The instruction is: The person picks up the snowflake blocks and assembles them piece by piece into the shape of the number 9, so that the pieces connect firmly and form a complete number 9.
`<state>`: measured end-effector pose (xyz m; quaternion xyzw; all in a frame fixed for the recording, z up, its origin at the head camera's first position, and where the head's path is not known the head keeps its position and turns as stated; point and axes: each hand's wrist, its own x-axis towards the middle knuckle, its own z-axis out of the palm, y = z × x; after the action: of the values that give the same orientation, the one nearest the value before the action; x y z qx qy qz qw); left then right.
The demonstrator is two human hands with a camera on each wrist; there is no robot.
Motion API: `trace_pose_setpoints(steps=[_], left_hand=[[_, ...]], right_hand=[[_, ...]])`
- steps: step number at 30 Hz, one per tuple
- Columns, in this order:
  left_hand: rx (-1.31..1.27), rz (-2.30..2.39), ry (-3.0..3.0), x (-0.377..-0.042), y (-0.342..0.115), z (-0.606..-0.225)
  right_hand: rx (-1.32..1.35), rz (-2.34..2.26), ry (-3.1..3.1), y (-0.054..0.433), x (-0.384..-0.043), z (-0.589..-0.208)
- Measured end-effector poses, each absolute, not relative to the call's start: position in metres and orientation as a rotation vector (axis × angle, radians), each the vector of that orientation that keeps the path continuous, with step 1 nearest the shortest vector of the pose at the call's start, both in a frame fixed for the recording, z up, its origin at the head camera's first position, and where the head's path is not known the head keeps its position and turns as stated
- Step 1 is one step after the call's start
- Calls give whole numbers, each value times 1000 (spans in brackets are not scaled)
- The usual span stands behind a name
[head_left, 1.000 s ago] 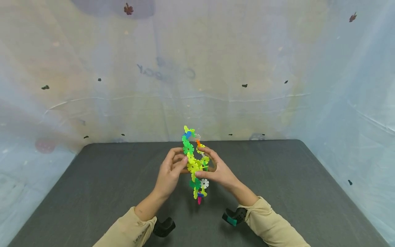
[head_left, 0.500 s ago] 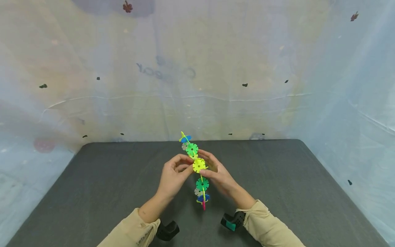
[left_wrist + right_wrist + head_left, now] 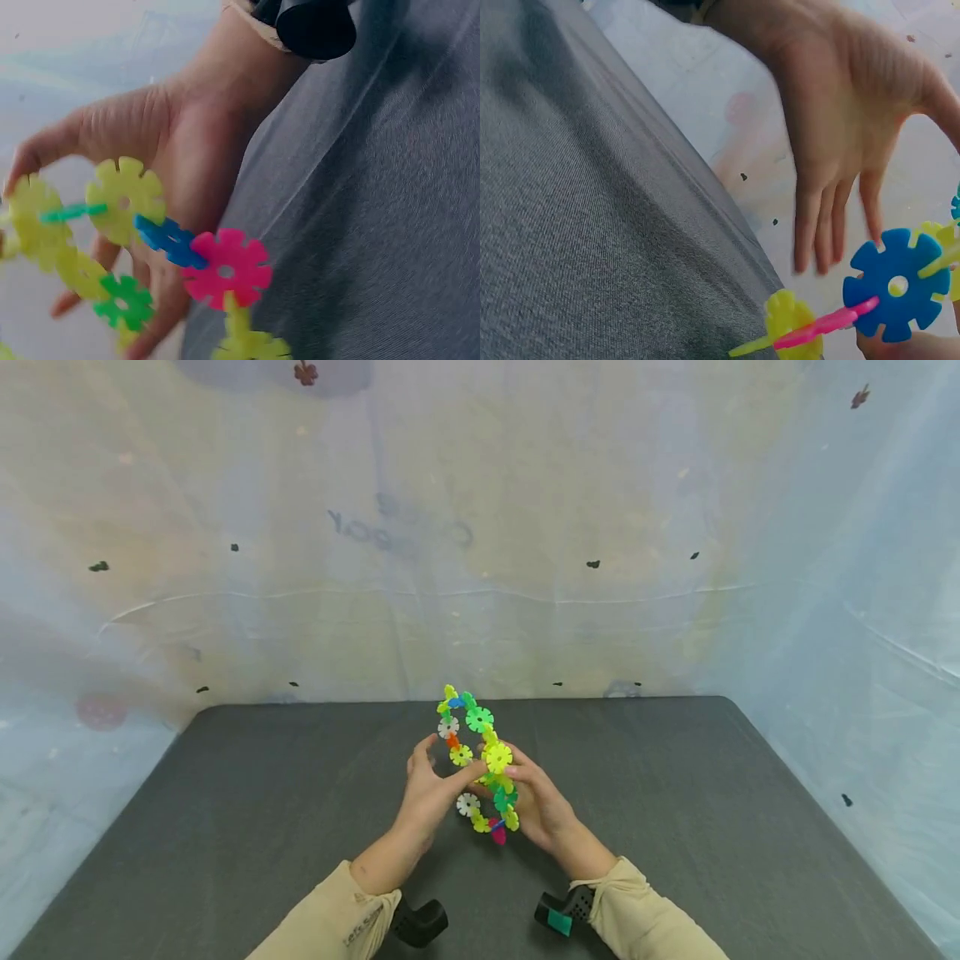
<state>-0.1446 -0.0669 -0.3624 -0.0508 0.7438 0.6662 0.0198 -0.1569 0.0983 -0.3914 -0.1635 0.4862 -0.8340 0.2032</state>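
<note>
A chain of notched plastic snowflake discs (image 3: 498, 757), mostly yellow and green with white, orange, blue and pink ones, is joined into two loops, one above the other, held up over the table. My left hand (image 3: 423, 797) is on its left, the thumb reaching to the yellow discs in the middle. On the other side my right hand (image 3: 543, 806) pinches the chain there between thumb and fingers. A pink disc (image 3: 227, 270) hangs lowest in the left wrist view, which shows the right palm. In the right wrist view a blue disc (image 3: 897, 286) is closest, before my left fingers.
A dark grey cloth-covered table (image 3: 262, 827) lies below. Pale plastic sheeting (image 3: 480, 568) stands behind it and at both sides. Black devices (image 3: 420, 922) sit at both wrists beside beige sleeves (image 3: 330, 914).
The chain turns about its upright axis: first two loops, then nearly edge-on, now loops showing again, with the white and orange discs on the left. Both hands shift slightly with it.
</note>
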Motion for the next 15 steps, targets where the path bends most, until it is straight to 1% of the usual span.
trace_pose_setpoints(steps=[5,7,11,15], left_hand=[[-2,2271,1860,-160,-78,-374],[-2,2280,1804,-169,-81,-380],[-41,2216,1958,-181,-81,-394],[-58,2089,2198,-184,-81,-403]], right_hand=[[-457,-2393,1113,102,-159,-395],[-448,-2397,1048,103,-159,-396],[-415,-2397,970,106,-158,-398],[-404,-2392,969,111,-157,-399]])
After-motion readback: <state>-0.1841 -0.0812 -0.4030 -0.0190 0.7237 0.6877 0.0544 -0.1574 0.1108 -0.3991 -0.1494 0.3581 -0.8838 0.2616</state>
